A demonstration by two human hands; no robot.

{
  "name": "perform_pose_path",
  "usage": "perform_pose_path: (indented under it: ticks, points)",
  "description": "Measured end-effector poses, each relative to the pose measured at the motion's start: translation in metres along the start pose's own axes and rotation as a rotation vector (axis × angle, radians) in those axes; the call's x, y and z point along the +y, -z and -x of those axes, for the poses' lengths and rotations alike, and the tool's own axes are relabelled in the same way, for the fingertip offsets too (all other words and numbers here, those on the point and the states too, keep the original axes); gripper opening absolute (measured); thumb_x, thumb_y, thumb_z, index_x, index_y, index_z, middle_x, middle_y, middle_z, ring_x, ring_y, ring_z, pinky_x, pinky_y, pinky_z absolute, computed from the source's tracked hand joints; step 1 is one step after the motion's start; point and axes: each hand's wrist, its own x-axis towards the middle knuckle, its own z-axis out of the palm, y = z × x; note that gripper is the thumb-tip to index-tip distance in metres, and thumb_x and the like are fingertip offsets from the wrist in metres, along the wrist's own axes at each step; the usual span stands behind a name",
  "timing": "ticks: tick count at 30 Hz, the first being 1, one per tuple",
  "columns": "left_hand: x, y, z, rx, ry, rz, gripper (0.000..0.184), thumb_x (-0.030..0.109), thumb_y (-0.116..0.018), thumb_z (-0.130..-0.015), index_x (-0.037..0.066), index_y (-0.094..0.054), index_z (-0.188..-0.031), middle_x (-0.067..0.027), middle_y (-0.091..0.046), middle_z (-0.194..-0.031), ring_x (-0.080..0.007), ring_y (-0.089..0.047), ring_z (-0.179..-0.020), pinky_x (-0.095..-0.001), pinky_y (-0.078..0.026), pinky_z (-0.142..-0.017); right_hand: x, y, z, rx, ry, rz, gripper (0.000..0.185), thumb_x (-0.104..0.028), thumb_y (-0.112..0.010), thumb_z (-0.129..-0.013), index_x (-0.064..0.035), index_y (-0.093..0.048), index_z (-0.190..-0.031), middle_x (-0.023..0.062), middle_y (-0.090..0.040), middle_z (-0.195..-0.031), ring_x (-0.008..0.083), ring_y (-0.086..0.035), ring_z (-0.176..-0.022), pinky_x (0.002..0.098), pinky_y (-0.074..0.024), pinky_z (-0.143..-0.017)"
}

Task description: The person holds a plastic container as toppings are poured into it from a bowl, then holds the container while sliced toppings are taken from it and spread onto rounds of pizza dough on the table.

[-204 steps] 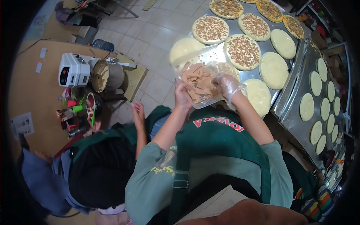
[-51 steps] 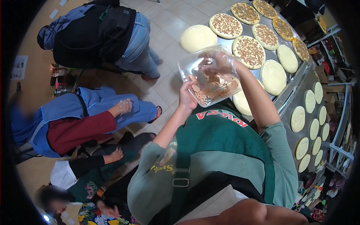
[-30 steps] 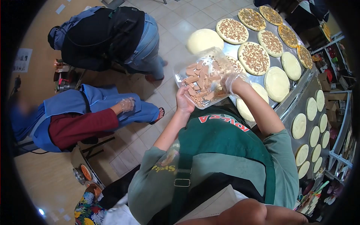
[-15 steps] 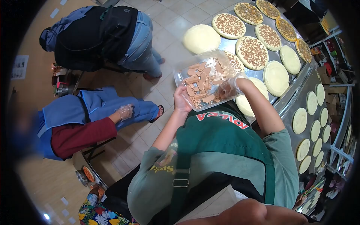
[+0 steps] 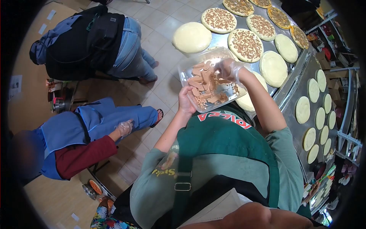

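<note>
A clear plastic container [image 5: 190, 65] is held in front of my green apron, with brown slabs and crumbs [image 5: 204, 82] in it. My left hand [image 5: 186, 100] grips its near left edge, bare, thumb over the rim. My right hand [image 5: 230, 70], in a clear plastic glove, is inside the container at its right side, fingers bent together; what they hold is hidden. Just beyond the container lie a plain dough round [image 5: 192, 37] and a round topped with brown bits [image 5: 245, 45].
More topped and plain rounds stand on the metal table [image 5: 219, 40]. A second metal surface [image 5: 293, 110] at the right bears small dough rounds. To the left are a person in blue [image 5: 76, 126], a person in black [image 5: 87, 45] and a brown table [image 5: 26, 91].
My right hand has moved up and away from the container's near right corner. The surrounding rounds have shifted slightly left and up in view. My left hand still holds the container.
</note>
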Motion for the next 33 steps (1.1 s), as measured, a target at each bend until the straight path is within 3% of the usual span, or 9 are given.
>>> perform_pose_path:
  ticks: [2,6,10,14,24,26,28,30,33]
  points:
    - [0.001,-0.006,0.001,-0.011,-0.021,0.006,0.057,0.022,-0.038,-0.069,0.003,-0.029,-0.122,-0.0169,-0.039,-0.119,-0.0316,-0.040,-0.109,-0.0453,-0.031,-0.092,0.004,-0.003,0.004,-0.102,-0.032,0.558,0.020,-0.016,-0.062,-0.066,-0.0005,-0.058,-0.077,0.0179,-0.058,-0.073,0.0292,-0.058,-0.068,0.0338,-0.0470,-0.060]
    - [0.001,-0.002,-0.004,0.016,-0.068,0.023,0.051,0.015,-0.038,-0.068,0.007,-0.032,-0.118,-0.0138,-0.044,-0.112,-0.0282,-0.045,-0.103,-0.0428,-0.037,-0.088,0.024,-0.035,0.020,0.187,-0.024,0.401,0.016,-0.012,-0.053,-0.069,0.0033,-0.057,-0.069,0.0215,-0.056,-0.068,0.0333,-0.057,-0.068,0.0372,-0.0465,-0.060]
    - [-0.001,0.001,-0.005,-0.009,-0.022,0.036,0.057,0.020,-0.039,-0.069,0.006,-0.028,-0.123,-0.0165,-0.038,-0.120,-0.0316,-0.040,-0.109,-0.0453,-0.031,-0.092,-0.001,-0.014,0.017,-0.039,-0.089,0.481,0.020,-0.018,-0.054,-0.071,0.0013,-0.059,-0.073,0.0183,-0.057,-0.070,0.0322,-0.057,-0.066,0.0369,-0.0460,-0.061]
    - [-0.003,-0.006,-0.003,-0.014,-0.039,-0.016,0.057,0.019,-0.039,-0.069,0.006,-0.028,-0.123,-0.0161,-0.037,-0.121,-0.0319,-0.039,-0.110,-0.0453,-0.031,-0.092,0.003,-0.004,0.010,0.429,0.138,0.284,0.015,-0.011,-0.051,-0.073,-0.0002,-0.058,-0.081,0.0182,-0.058,-0.074,0.0306,-0.058,-0.066,0.0373,-0.0459,-0.061]
    - [-0.005,-0.008,0.003,-0.034,-0.057,0.028,0.057,0.018,-0.039,-0.068,0.006,-0.028,-0.123,-0.0164,-0.037,-0.121,-0.0318,-0.038,-0.111,-0.0455,-0.030,-0.093,0.001,-0.017,0.010,0.266,-0.065,0.535,0.011,-0.007,-0.053,-0.071,-0.0069,-0.058,-0.082,0.0156,-0.059,-0.082,0.0280,-0.058,-0.076,0.0338,-0.0457,-0.067]
    - [-0.004,-0.007,0.004,-0.021,-0.059,0.016,0.057,0.018,-0.039,-0.068,0.006,-0.028,-0.123,-0.0164,-0.037,-0.121,-0.0317,-0.038,-0.111,-0.0454,-0.030,-0.093,-0.014,-0.012,0.012,0.258,-0.016,0.061,0.016,-0.013,-0.059,-0.071,-0.0076,-0.059,-0.086,0.0133,-0.059,-0.085,0.0277,-0.057,-0.073,0.0333,-0.0453,-0.067]
    - [-0.004,-0.008,0.004,-0.011,-0.062,0.003,0.057,0.018,-0.039,-0.069,0.005,-0.028,-0.123,-0.0164,-0.037,-0.121,-0.0315,-0.038,-0.111,-0.0453,-0.030,-0.093,-0.034,0.001,0.024,0.148,-0.004,0.084,0.023,-0.021,-0.061,-0.070,-0.0083,-0.059,-0.089,0.0114,-0.060,-0.084,0.0268,-0.057,-0.073,0.0326,-0.0452,-0.067]
    - [-0.004,-0.010,0.004,0.007,-0.084,-0.005,0.057,0.018,-0.039,-0.069,0.005,-0.027,-0.123,-0.0165,-0.037,-0.121,-0.0311,-0.038,-0.111,-0.0450,-0.030,-0.093,-0.054,0.002,0.031,-0.435,-0.115,0.507,0.025,-0.024,-0.060,-0.070,-0.0095,-0.060,-0.089,0.0106,-0.061,-0.080,0.0266,-0.057,-0.074,0.0327,-0.0449,-0.067]
    - [-0.004,-0.008,0.003,0.010,-0.139,-0.014,0.057,0.018,-0.039,-0.069,0.004,-0.027,-0.123,-0.0164,-0.037,-0.121,-0.0308,-0.038,-0.111,-0.0447,-0.030,-0.093,-0.026,-0.035,0.029,-0.452,-0.050,0.525,0.024,-0.020,-0.057,-0.069,-0.0124,-0.061,-0.092,0.0092,-0.062,-0.080,0.0245,-0.058,-0.075,0.0315,-0.0447,-0.068]
